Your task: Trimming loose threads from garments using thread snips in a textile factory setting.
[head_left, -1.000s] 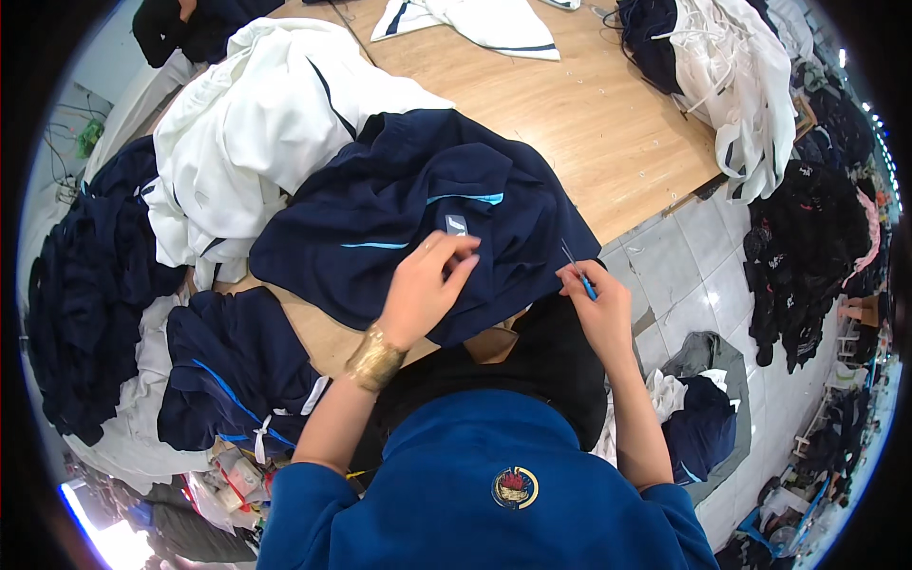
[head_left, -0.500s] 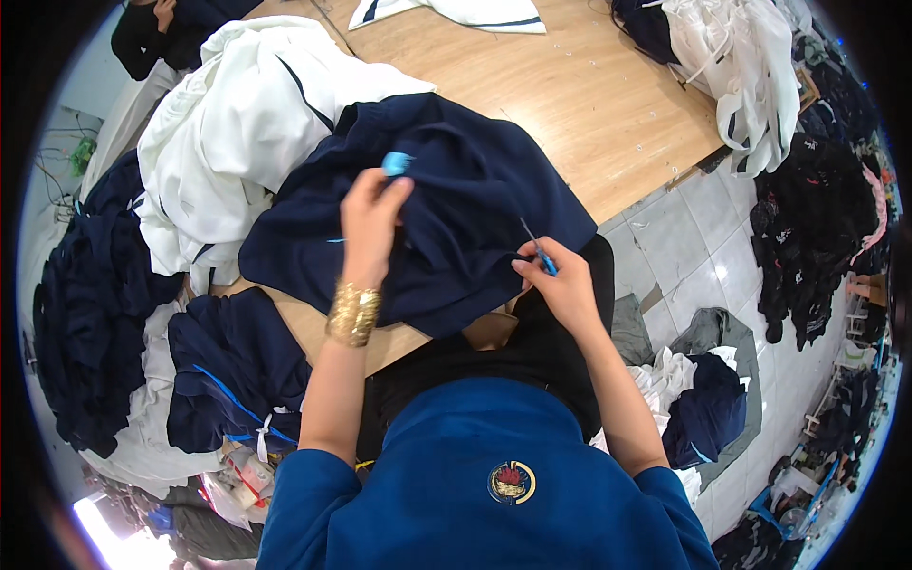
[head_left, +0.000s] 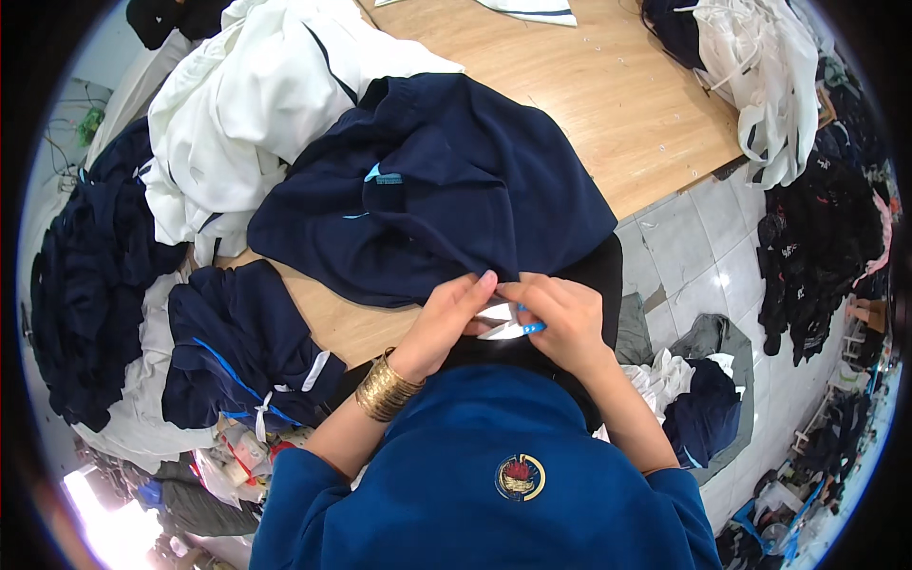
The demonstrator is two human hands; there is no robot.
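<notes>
Wooden tabletop; navy garment draped across near side. Left hand: fingers pinching garment's near edge. Right hand: fingers gripping blue-handled snips (blades look parted). Advised: hold edge taut, keep blade tips off sound fabric.

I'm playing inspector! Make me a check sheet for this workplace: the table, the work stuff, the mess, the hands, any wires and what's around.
Surface: wooden table, partly covered by garments.
Job's things: navy garment at the near edge; blue-handled snips.
Clutter: white pile left of the navy garment; white cloth at the far right.
Hands: left hand at the garment's near edge, grip unclear; right hand holding the snips.
Cables: thin wires by the left wall.
Surroundings: tiled floor; black clothes on the right.
</notes>
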